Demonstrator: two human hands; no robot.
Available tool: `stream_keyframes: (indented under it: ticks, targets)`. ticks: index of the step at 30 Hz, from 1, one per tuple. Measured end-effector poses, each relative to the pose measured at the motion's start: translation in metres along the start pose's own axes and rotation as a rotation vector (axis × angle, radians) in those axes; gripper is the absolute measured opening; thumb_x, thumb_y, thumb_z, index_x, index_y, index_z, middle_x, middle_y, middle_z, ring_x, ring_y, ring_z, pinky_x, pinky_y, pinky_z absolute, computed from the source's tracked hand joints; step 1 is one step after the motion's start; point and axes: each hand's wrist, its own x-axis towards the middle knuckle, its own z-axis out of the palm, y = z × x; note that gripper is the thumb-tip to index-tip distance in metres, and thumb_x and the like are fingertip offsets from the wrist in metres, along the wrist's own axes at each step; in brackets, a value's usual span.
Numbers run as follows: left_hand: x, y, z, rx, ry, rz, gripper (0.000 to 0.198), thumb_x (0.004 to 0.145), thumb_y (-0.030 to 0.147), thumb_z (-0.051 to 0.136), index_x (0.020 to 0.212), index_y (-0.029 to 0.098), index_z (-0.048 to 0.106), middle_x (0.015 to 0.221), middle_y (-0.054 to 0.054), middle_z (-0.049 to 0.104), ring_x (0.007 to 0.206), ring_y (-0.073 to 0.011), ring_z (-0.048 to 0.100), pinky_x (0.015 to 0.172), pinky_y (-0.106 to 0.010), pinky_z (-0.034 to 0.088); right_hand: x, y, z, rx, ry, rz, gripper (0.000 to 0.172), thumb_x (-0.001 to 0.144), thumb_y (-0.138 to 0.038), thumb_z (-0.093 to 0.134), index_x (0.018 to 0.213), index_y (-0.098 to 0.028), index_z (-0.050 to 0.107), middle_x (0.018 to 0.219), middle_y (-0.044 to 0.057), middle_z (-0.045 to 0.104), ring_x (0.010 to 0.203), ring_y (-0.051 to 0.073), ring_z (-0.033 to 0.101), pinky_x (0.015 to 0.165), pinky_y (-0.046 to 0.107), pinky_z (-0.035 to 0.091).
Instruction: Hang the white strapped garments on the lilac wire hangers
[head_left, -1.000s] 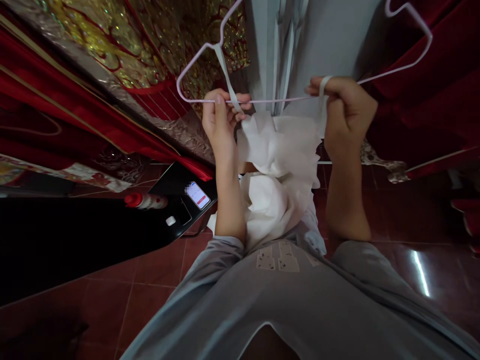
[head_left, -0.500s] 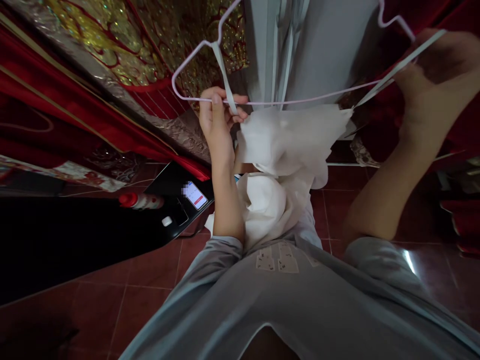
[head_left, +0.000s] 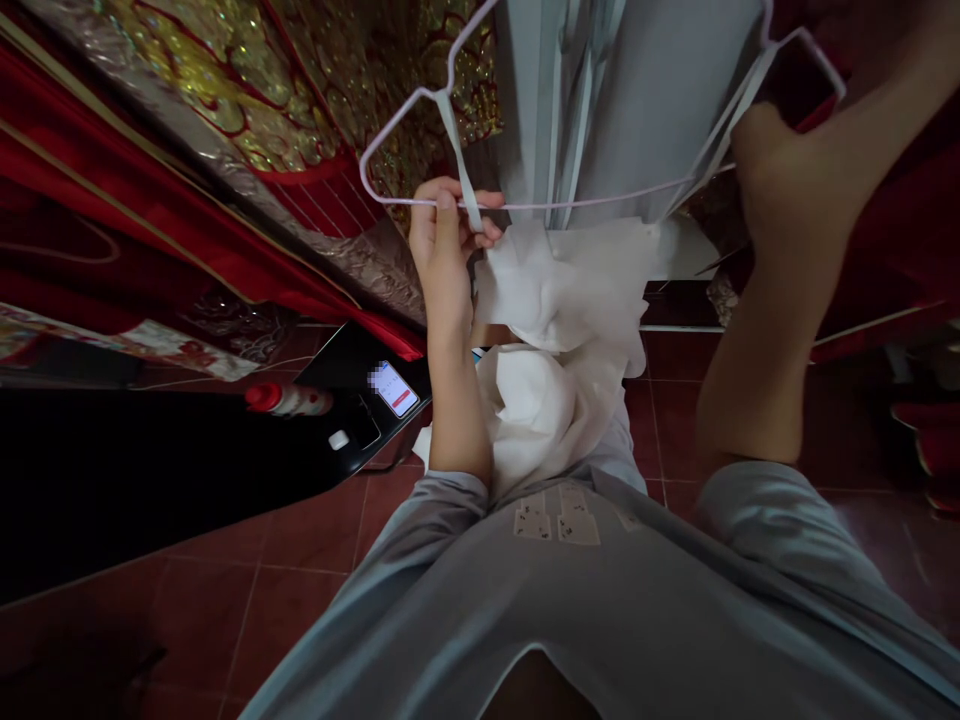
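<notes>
A pale pink clothes hanger (head_left: 592, 204) hangs in front of me, its two shoulder notches visible. My left hand (head_left: 446, 225) is closed around its bottom bar near the left end, with a white strap (head_left: 459, 155) running from the left notch down into the fingers. Below the bar hangs a thin white garment (head_left: 570, 285), joined to both straps. The right strap (head_left: 739, 110) now reaches up to the right notch. Beside that strap is my right hand (head_left: 787, 165), thumb against or close to it. Its other fingers are lost in shadow and blur.
Red and gold sequined clothes (head_left: 300, 90) hang at the left. A black table (head_left: 187, 480) holds a red-capped bottle (head_left: 289, 399), a lit phone (head_left: 394, 388) and a small white case (head_left: 338, 440). Grey panels (head_left: 660, 90) stand behind the hanger, above red floor tiles (head_left: 307, 530).
My right hand has moved left and inward. The right strap, stretched out over the hand before, now lies up at the hanger's right notch. My left hand keeps its grip.
</notes>
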Motion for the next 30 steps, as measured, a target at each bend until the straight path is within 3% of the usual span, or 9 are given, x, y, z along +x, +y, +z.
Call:
stream_keyframes:
  ticks: [3, 7, 11, 14, 20, 23, 26, 28, 30]
  targets:
    - [-0.001, -0.001, 0.000, 0.010, 0.026, -0.016, 0.028, 0.112, 0.021, 0.035, 0.092, 0.025, 0.053, 0.087, -0.002, 0.070, 0.066, -0.0191, 0.059, 0.058, -0.031, 0.043, -0.023, -0.026, 0.018, 0.022, -0.061, 0.123, 0.039, 0.082, -0.009, 0.056, 0.117, -0.025, 0.058, 0.110, 0.001, 0.059, 0.089, 0.011, 0.061, 0.067, 0.022, 0.048]
    - [-0.005, -0.001, 0.002, 0.017, 0.058, -0.032, 0.028, 0.112, 0.019, 0.035, 0.094, 0.026, 0.055, 0.088, -0.001, 0.070, 0.070, -0.0193, 0.060, 0.059, -0.031, 0.044, -0.061, -0.056, 0.042, -0.024, -0.378, 0.290, 0.044, 0.075, -0.018, 0.067, 0.117, -0.025, 0.059, 0.113, 0.002, 0.059, 0.056, 0.003, 0.045, 0.053, 0.022, 0.042]
    - [-0.013, -0.006, 0.002, 0.023, 0.046, 0.002, 0.022, 0.111, 0.012, 0.039, 0.108, 0.023, 0.058, 0.093, -0.003, 0.070, 0.086, -0.0204, 0.063, 0.075, -0.032, 0.046, -0.080, -0.059, 0.055, -0.065, -0.335, 0.345, 0.046, 0.076, -0.022, 0.066, 0.119, -0.029, 0.054, 0.120, 0.004, 0.052, 0.059, 0.006, 0.040, 0.055, 0.025, 0.042]
    - [-0.019, -0.004, -0.003, 0.135, 0.025, 0.034, 0.018, 0.107, 0.008, 0.050, 0.103, 0.021, 0.062, 0.085, -0.001, 0.065, 0.090, -0.0200, 0.063, 0.090, -0.033, 0.042, -0.081, -0.054, 0.061, -0.031, -0.276, 0.394, 0.035, 0.083, -0.029, 0.061, 0.117, -0.030, 0.053, 0.121, 0.004, 0.050, 0.063, 0.009, 0.043, 0.058, 0.027, 0.043]
    - [-0.020, 0.033, -0.006, 0.312, 0.001, -0.083, 0.024, 0.104, 0.017, 0.058, 0.082, 0.022, 0.067, 0.086, -0.005, 0.065, 0.096, -0.0266, 0.063, 0.084, -0.036, 0.048, -0.090, -0.052, 0.075, 0.006, -0.201, 0.471, 0.028, 0.087, -0.030, 0.056, 0.115, -0.029, 0.054, 0.123, 0.005, 0.050, 0.077, 0.013, 0.051, 0.066, 0.029, 0.050]
    - [-0.006, 0.061, 0.007, 0.097, 0.049, -0.263, 0.031, 0.106, 0.021, 0.050, 0.081, 0.024, 0.068, 0.088, -0.007, 0.066, 0.100, -0.0284, 0.066, 0.062, -0.027, 0.054, -0.096, -0.058, 0.081, 0.017, -0.200, 0.470, 0.030, 0.088, -0.030, 0.053, 0.117, -0.029, 0.052, 0.124, 0.005, 0.048, 0.080, 0.014, 0.050, 0.068, 0.029, 0.051]
    - [0.015, 0.093, 0.028, -0.390, 0.122, -0.435, 0.038, 0.111, 0.029, 0.035, 0.097, 0.020, 0.069, 0.094, -0.009, 0.067, 0.107, -0.0296, 0.065, 0.048, -0.022, 0.057, -0.097, -0.064, 0.085, 0.043, -0.207, 0.442, 0.033, 0.087, -0.027, 0.051, 0.120, -0.030, 0.048, 0.125, 0.005, 0.047, 0.082, 0.014, 0.051, 0.066, 0.028, 0.049]
    - [0.028, 0.111, 0.036, -0.611, 0.236, -0.510, 0.038, 0.112, 0.034, 0.024, 0.128, 0.025, 0.057, 0.100, -0.007, 0.066, 0.117, -0.0341, 0.057, 0.049, -0.039, 0.062, -0.097, -0.065, 0.087, 0.050, -0.218, 0.426, 0.034, 0.087, -0.026, 0.049, 0.121, -0.031, 0.048, 0.126, 0.005, 0.046, 0.082, 0.014, 0.051, 0.065, 0.028, 0.049]
    - [0.037, 0.118, 0.033, -0.421, 0.248, -0.466, 0.047, 0.112, 0.036, 0.020, 0.122, 0.020, 0.063, 0.102, -0.008, 0.069, 0.124, -0.0280, 0.056, 0.078, -0.035, 0.065, -0.096, -0.064, 0.087, 0.050, -0.229, 0.420, 0.035, 0.088, -0.028, 0.049, 0.122, -0.031, 0.047, 0.126, 0.005, 0.046, 0.083, 0.014, 0.050, 0.066, 0.028, 0.048]
